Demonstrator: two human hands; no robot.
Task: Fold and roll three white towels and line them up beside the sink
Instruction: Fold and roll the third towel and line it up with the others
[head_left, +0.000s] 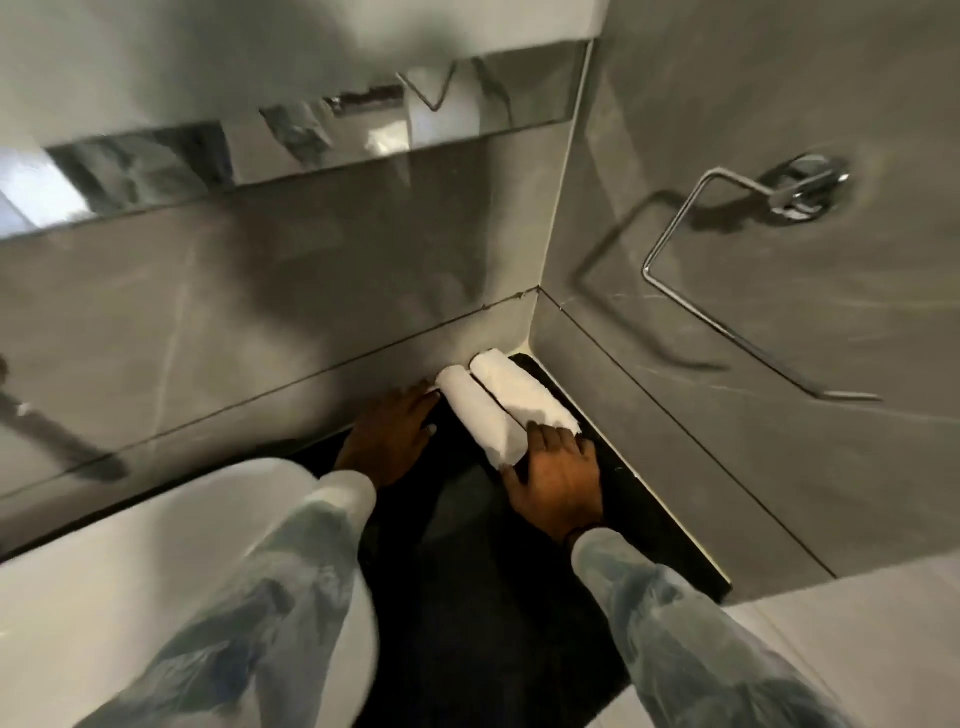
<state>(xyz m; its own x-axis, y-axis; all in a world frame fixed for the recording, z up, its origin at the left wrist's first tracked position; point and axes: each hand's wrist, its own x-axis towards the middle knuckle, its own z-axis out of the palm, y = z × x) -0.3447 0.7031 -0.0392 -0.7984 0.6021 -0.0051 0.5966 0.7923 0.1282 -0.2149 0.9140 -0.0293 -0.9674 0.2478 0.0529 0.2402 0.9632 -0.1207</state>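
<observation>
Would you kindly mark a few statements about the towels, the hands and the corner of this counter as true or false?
1. Two rolled towels lie side by side on the dark counter. True: the left towel and the right towel.
2. Three rolls are lined up. False: only two show.
3. The right hand rests at the rolls' near ends. True.
4. The left hand holds a third towel. False: it lies flat, holding nothing.
5. A towel hangs on the wall ring. False: the ring is bare.
</observation>
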